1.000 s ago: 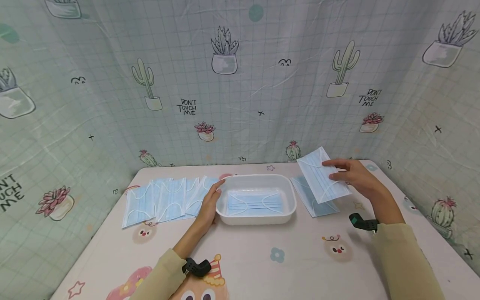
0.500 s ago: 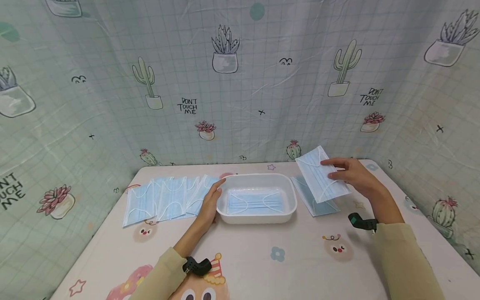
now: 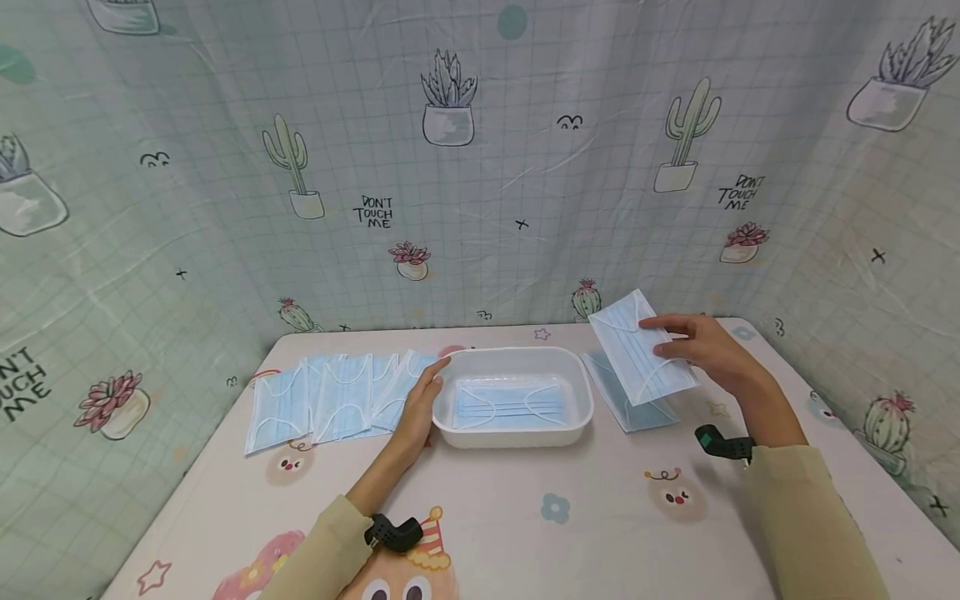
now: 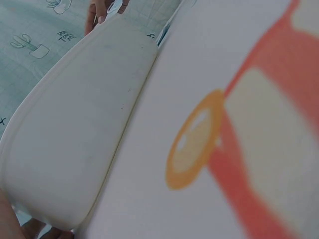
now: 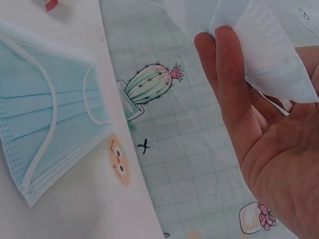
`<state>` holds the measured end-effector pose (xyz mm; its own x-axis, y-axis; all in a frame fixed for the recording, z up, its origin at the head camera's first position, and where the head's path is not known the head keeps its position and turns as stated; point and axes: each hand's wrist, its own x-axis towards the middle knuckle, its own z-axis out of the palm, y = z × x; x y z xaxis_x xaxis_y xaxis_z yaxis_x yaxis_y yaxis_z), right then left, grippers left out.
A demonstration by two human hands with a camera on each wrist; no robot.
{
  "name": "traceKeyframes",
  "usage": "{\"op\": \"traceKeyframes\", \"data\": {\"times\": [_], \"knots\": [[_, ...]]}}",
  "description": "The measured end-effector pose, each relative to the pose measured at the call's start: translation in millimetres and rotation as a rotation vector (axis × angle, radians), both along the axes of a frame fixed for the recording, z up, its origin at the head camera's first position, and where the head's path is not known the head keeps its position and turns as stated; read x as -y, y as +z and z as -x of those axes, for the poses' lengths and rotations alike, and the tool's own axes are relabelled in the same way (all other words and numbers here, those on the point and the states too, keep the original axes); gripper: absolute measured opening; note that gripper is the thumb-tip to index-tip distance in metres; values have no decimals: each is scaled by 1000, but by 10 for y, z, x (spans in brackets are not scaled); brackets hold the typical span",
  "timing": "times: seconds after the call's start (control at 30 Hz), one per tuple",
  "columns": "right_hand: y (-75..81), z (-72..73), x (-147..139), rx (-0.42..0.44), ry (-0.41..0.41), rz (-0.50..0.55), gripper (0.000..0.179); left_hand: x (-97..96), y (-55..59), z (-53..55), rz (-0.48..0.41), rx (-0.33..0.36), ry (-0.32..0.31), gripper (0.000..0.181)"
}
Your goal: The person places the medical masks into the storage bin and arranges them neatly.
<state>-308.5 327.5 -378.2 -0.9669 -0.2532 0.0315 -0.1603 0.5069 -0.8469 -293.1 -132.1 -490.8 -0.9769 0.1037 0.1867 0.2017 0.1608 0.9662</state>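
In the head view a white plastic box (image 3: 513,439) stands mid-table with a blue pleated face mask (image 3: 510,406) lying flat inside. My left hand (image 3: 415,408) holds the box's left end. Its fingers (image 4: 32,228) show by that end in the left wrist view. Right of the box, my right hand (image 3: 701,354) pinches a light blue face mask (image 3: 637,346) by its right side, held tilted above the table. Beneath it lies another mask (image 3: 645,419), partly covered from view. The right wrist view shows the pinched mask (image 5: 274,59) between thumb and fingers.
Several face masks (image 3: 341,400) overlap in a row on the left, close to the left hand. A pale printed cloth covers the table (image 3: 600,517). Patterned curtain (image 3: 495,183) surrounds its back and sides.
The right hand and its mask have drifted very slightly left. The left hand and the box stay as they were.
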Motion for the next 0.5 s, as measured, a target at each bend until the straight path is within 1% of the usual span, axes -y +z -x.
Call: {"op": "traceKeyframes", "data": {"times": [0.37,0.5], "knots": [[10,-1,15,7,-3,11,55,-3,1,-11,14,3,12,46],[8,4,20,5,3,21,55,0,-7,-13,8,-2,2,47]]}}
